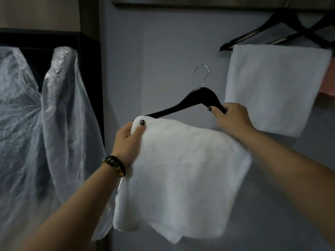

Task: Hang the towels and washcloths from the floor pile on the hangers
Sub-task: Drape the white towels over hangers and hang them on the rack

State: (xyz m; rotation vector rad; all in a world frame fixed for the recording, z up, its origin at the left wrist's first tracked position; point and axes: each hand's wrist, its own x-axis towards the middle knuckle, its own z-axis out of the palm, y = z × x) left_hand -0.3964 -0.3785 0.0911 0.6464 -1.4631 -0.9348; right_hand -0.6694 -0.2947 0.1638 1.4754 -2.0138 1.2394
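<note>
A white towel (181, 174) hangs folded over the bar of a black wooden hanger (197, 99) with a silver hook, held in the air before a grey wall. My left hand (129, 140) grips the towel's upper left corner, thumb on top. My right hand (233, 117) grips the hanger's right arm. A second white towel (272, 87) hangs on another black hanger (257, 32) at the upper right.
Several black hangers cross at the top right under a dark rail (199, 0). A pink cloth (328, 84) shows behind the hung towel. Clear plastic garment covers (45, 124) hang at the left against a dark frame.
</note>
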